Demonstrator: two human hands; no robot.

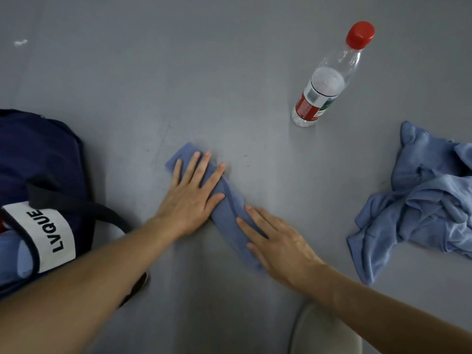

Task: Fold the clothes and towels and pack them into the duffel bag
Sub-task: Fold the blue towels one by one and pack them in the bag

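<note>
At the centre of the grey table, the folded blue towel lies as a narrow strip, running from 11 o'clock down to 5 o'clock. Both hands are on it! The left hand covers the far end, fingers straight and spread, pressing flat and gripping nothing. The right hand lies palm-down on the near end, fingers straight too, only pressing.

Out at 9 o'clock sits the navy duffel bag, well apart from the towel. Light blue cloth shows inside it, tucked under the white label band reading LVQUE. There is a sliver of red at the frame edge, and I cannot tell what it is. A dark strap loops out beside the left forearm.

Over at 3 o'clock, a crumpled heap of blue clothes lies unfolded on the table. Up at 1 o'clock stands a clear water bottle, upright, red cap on, part full.
</note>
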